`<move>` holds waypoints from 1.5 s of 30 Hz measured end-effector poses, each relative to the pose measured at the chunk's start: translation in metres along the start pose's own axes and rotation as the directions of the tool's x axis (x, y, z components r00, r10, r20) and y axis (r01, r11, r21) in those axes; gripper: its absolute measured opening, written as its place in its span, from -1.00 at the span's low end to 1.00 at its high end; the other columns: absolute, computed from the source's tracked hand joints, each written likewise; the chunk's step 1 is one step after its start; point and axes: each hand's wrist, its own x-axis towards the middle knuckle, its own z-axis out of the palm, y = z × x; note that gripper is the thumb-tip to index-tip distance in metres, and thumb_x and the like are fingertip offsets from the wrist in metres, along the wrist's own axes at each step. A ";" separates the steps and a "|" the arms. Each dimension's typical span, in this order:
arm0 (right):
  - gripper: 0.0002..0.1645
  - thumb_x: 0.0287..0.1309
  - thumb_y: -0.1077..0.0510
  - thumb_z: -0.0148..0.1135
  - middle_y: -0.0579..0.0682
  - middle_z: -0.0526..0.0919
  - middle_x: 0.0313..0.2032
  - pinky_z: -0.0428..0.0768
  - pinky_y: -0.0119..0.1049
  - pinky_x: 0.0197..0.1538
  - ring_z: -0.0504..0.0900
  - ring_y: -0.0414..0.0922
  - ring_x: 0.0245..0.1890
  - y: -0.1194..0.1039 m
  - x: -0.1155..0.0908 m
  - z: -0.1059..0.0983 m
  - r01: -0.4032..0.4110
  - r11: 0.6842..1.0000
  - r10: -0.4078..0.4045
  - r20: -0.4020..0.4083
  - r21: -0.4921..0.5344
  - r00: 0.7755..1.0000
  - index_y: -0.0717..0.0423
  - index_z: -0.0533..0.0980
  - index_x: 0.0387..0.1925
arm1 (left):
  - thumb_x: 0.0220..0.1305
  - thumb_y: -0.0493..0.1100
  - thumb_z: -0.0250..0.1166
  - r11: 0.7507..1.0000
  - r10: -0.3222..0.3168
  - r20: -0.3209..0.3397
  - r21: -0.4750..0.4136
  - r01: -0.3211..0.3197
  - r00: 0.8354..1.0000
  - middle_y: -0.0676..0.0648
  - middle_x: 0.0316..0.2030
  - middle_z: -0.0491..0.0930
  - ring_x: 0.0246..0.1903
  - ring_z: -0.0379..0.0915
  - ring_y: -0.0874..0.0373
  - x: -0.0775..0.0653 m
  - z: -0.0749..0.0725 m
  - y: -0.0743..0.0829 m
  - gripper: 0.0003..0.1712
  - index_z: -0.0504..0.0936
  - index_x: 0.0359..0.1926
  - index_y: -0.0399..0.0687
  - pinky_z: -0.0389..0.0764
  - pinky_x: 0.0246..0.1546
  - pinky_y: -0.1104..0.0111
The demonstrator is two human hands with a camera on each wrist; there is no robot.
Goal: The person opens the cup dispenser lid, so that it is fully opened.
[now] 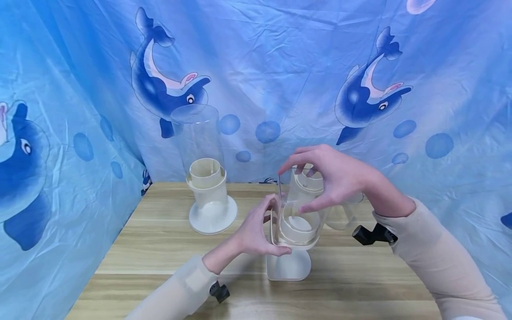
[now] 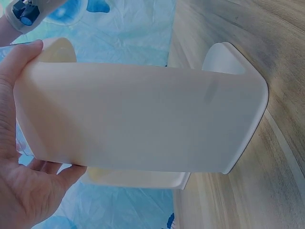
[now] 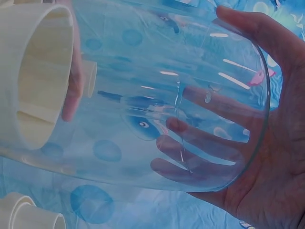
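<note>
A clear cylinder (image 3: 128,157) sits in the top of a cream stand (image 2: 138,119), whose pale foot (image 1: 288,266) rests on the table. My left hand (image 1: 260,231) grips the stand's upper end from the left, thumb on the near side; this grip also shows in the left wrist view. From above, my right hand (image 1: 336,175) holds the cylinder around its open top rim, with the thumb on one side and the fingers on the other. Through the clear wall, the stand's inner cup (image 1: 299,223) is visible.
At the back left stands another cream stand (image 1: 208,200) with a tall clear cylinder (image 1: 196,129). Behind my hands is a further cream stand (image 1: 306,181), partly hidden. A clear rounded piece (image 1: 342,218) lies to its right. A dolphin-print curtain (image 1: 256,66) borders the wooden table (image 1: 160,275).
</note>
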 end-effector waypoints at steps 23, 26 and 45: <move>-0.15 -0.12 0.15 0.74 -0.20 0.72 0.20 0.79 -0.36 0.04 0.67 -0.30 -0.02 -0.001 -0.036 -0.052 -0.140 0.990 0.139 -0.205 0.008 0.969 -0.08 0.64 0.30 | -0.26 -0.02 0.80 1.000 0.015 0.012 0.022 -0.016 1.000 -0.01 0.36 0.54 0.37 0.50 0.05 -0.002 0.001 0.000 0.29 0.32 0.53 0.08 0.69 0.27 0.13; -0.11 -0.17 0.20 0.75 -0.28 0.71 0.16 0.73 -0.52 0.02 0.66 -0.34 -0.05 -0.003 -0.046 -0.061 -0.153 0.988 0.146 -0.251 -0.008 0.957 -0.09 0.63 0.31 | -0.24 0.04 0.79 0.996 0.041 0.014 0.075 -0.042 0.999 0.01 0.41 0.52 0.40 0.48 0.07 0.000 0.000 0.004 0.30 0.31 0.55 0.13 0.68 0.29 0.10; -0.20 -0.02 0.11 0.71 -0.55 0.60 0.11 0.49 -0.84 -0.10 0.57 -0.54 -0.11 0.024 -0.107 -0.083 -0.515 0.857 0.464 -0.385 -0.033 0.797 -0.15 0.63 0.32 | 0.03 0.11 0.64 0.960 0.047 -0.016 0.278 -0.040 0.999 -0.02 0.27 0.68 0.15 0.67 0.12 0.024 0.005 0.052 -0.11 0.56 0.35 -0.08 0.70 0.17 0.35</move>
